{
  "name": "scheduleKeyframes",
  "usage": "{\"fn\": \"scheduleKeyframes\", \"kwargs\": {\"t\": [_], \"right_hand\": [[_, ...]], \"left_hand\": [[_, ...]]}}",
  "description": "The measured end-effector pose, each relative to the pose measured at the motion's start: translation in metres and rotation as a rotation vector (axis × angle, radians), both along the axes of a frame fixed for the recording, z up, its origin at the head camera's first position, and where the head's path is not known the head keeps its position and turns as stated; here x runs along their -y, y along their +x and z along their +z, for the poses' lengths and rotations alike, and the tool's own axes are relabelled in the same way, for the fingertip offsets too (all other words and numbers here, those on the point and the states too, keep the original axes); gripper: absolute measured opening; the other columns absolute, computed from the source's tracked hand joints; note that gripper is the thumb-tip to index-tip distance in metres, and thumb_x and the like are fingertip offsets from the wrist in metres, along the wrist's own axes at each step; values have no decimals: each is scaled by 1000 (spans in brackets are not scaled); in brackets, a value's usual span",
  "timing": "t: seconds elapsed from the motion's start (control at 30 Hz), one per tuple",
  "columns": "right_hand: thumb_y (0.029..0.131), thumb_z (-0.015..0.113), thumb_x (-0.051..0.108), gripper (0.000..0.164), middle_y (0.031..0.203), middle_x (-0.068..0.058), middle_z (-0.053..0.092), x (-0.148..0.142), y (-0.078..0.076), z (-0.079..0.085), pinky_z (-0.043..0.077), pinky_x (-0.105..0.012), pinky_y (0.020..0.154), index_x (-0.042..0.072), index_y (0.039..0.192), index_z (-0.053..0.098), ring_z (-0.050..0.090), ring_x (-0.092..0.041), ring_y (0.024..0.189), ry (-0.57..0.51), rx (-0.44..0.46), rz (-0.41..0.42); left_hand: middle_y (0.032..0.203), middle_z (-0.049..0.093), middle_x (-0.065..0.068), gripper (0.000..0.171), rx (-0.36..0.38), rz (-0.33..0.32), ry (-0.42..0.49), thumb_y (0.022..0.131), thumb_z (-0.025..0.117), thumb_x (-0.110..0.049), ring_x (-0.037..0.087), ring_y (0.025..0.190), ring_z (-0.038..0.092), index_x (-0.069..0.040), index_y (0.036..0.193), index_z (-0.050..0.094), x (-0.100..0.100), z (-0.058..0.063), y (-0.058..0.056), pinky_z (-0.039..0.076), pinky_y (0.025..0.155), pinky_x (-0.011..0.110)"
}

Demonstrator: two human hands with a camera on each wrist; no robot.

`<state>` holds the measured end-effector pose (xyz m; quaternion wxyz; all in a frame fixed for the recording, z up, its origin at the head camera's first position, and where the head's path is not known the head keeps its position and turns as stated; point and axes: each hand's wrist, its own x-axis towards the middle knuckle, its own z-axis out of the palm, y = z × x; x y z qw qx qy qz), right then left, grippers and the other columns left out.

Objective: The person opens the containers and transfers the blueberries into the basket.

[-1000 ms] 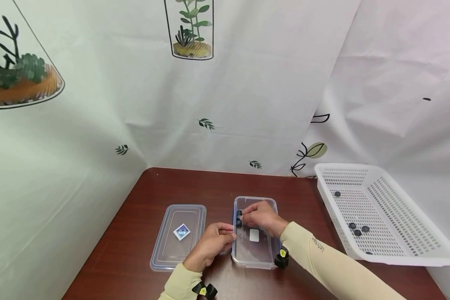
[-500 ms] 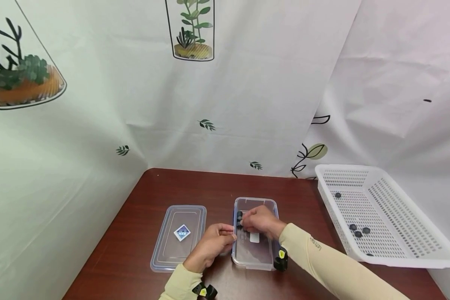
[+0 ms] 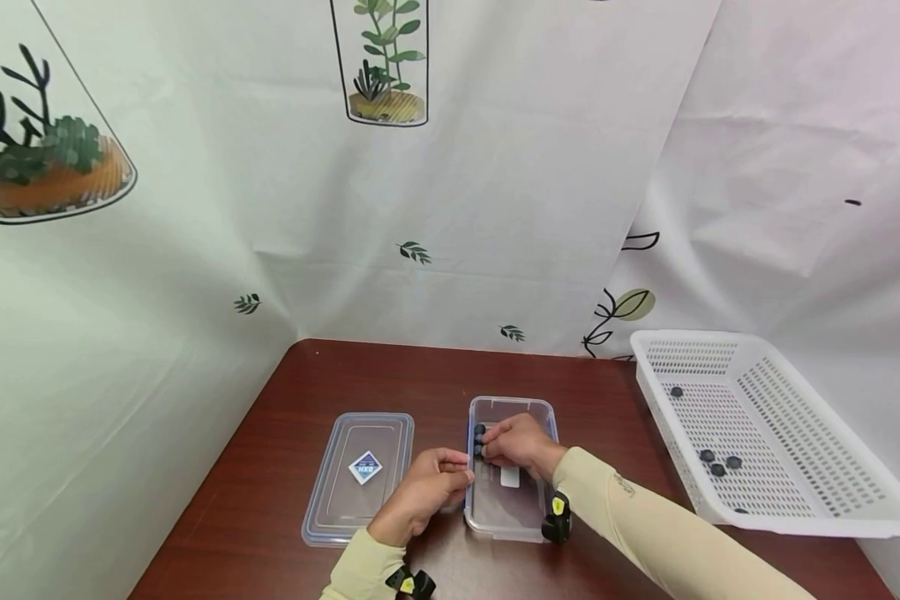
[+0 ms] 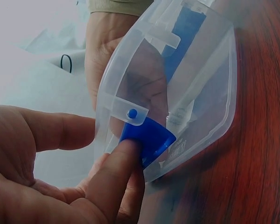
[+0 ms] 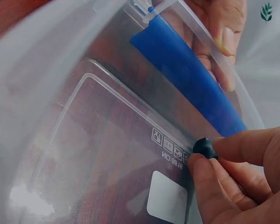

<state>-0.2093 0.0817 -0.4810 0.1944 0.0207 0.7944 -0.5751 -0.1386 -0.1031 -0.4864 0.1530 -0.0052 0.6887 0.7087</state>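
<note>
A clear plastic storage box (image 3: pixel 506 508) stands lidless on the table in the head view. My left hand (image 3: pixel 429 487) holds it by the left side, with the thumb on its blue latch (image 4: pixel 151 137) and another finger at the rim. My right hand (image 3: pixel 523 442) reaches inside, pinching a dark blueberry (image 5: pixel 205 147) between thumb and fingertips low by the left wall. Another blueberry (image 3: pixel 480 429) lies just beyond those fingertips along the same wall. In the right wrist view, left-hand fingers (image 5: pixel 226 35) show behind the box wall.
The clear lid (image 3: pixel 356 483) with a blue-and-white label lies left of the box. A white perforated basket (image 3: pixel 787 467) at the right holds several loose blueberries (image 3: pixel 733 462). White printed cloth (image 3: pixel 525 208) hangs behind the dark red wooden table (image 3: pixel 390 371).
Inside the box, my right hand has shifted slightly nearer to me along the left wall. My left hand has kept its place, and the lid and basket stay put.
</note>
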Motion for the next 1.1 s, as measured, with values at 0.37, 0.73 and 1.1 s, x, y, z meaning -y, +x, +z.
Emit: {"fn": "scheduleKeyframes", "kwargs": {"t": [0.37, 0.73, 1.1], "right_hand": [[80, 80, -10, 17, 94, -13, 78, 3, -2, -2, 64, -31, 70, -7, 97, 79, 72, -14, 73, -1, -2, -8], [82, 80, -10, 15, 90, -14, 77, 5, -1, -2, 65, -32, 68, -9, 96, 78, 76, -18, 75, -57, 41, 5], [82, 82, -4, 15, 90, -10, 79, 4, -1, 1, 65, -33, 73, -6, 96, 80, 75, -16, 79, -40, 15, 31]], "left_hand": [[98, 61, 7, 34, 1, -2, 8, 93, 66, 3, 13, 85, 60, 16, 123, 57, 1, 0, 1, 56, 72, 23], [97, 61, 7, 35, -5, -1, 9, 92, 67, 3, 13, 85, 61, 16, 123, 57, 1, 0, 1, 57, 73, 23], [98, 62, 7, 35, -9, -2, 8, 93, 66, 3, 13, 85, 62, 17, 124, 56, 1, 1, 1, 57, 74, 23]]}}
